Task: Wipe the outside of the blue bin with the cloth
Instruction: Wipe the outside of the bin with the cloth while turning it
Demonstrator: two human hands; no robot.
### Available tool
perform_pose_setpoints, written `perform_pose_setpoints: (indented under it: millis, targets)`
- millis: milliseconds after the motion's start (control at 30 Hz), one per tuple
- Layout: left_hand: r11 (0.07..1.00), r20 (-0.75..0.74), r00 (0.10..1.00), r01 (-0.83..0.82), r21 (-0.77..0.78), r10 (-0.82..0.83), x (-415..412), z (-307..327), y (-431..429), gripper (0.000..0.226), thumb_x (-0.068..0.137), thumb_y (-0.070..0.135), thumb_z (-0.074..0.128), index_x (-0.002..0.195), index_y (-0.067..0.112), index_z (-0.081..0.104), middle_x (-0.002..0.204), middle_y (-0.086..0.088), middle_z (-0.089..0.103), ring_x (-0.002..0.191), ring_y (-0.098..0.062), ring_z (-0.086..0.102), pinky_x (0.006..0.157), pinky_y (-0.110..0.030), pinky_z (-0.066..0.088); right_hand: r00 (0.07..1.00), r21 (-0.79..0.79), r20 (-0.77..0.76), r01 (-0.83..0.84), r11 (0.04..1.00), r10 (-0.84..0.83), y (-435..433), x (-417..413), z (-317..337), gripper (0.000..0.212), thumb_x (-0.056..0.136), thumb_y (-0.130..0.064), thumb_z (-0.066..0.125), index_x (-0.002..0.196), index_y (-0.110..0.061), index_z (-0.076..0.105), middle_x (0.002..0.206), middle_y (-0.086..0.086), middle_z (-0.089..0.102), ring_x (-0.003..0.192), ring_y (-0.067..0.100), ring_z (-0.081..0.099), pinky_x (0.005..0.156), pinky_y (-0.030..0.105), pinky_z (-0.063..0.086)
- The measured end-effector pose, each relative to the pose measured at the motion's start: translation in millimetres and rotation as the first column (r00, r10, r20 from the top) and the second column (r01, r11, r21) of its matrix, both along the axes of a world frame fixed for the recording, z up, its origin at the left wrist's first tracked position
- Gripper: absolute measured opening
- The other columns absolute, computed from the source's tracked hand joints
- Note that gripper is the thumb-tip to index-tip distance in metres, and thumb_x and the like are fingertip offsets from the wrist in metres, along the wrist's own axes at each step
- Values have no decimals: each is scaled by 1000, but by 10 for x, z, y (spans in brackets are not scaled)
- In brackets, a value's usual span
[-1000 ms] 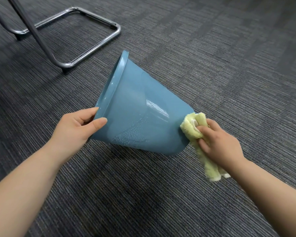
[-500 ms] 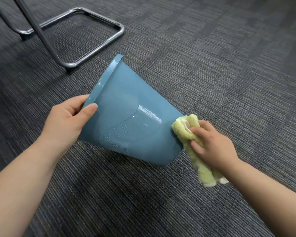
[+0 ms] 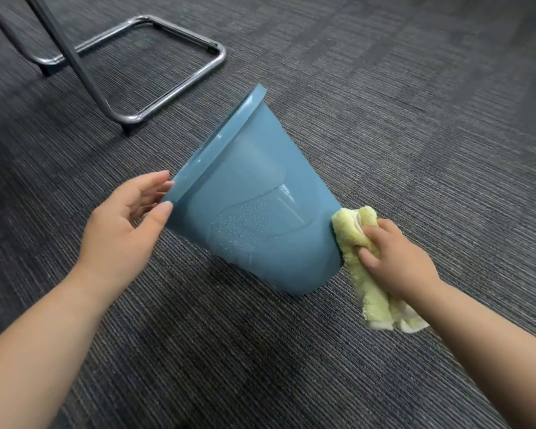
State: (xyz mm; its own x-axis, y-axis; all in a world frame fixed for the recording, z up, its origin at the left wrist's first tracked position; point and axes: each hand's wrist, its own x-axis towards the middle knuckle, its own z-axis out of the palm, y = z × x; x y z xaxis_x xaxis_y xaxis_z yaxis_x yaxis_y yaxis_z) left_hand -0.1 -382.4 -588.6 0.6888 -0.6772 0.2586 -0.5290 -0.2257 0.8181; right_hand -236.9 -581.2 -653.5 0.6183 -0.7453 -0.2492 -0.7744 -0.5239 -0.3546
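The blue bin is tipped over above the carpet, its rim pointing up and to the left and its bottom towards the right. Water droplets speckle its near side. My left hand grips the rim at the lower left, thumb on the outside and fingers inside. My right hand is closed on a folded yellow-green cloth, which presses against the bin's bottom edge. The cloth's loose end hangs down below my hand. The bin's underside is hidden.
Dark grey striped carpet covers the whole floor. A chrome tubular chair base with a dark slanted leg stands at the upper left, a short way behind the bin's rim.
The bin has turned in my left hand, with its rim swinging round. My right hand and the cloth have kept against the bin's bottom edge.
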Motion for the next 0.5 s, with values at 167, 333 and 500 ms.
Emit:
perform_pose_setpoints:
  millis: [167,333,500]
  targets:
    - [999,5,1000,-30,30,30,-18,-35,21,49,80,7,59,88,55,56,99,23,58,89,17,54,88,-9,42,998,-5,44,37,999,-37,-14,-40,5,25,87,-26,47,109,-17,53,122,3,46,77,22,51,50,26,31]
    - [1000,-43,999,13,-10,-13,-126,12,-97,42,80,4,58,93,44,57,97,21,59,86,18,54,83,-3,40,950,-91,285,157,983,-125,-104,-101,206,26,81,-18,56,107,-17,60,123,5,51,86,26,54,59,29,32]
    - [994,-221,971,81,-71,-95,-168,46,-210,38,79,1,57,84,38,62,75,34,66,82,15,57,78,-4,43,914,-149,399,147,978,-76,-97,76,473,25,79,-18,59,104,-19,62,126,2,51,98,28,56,64,28,31]
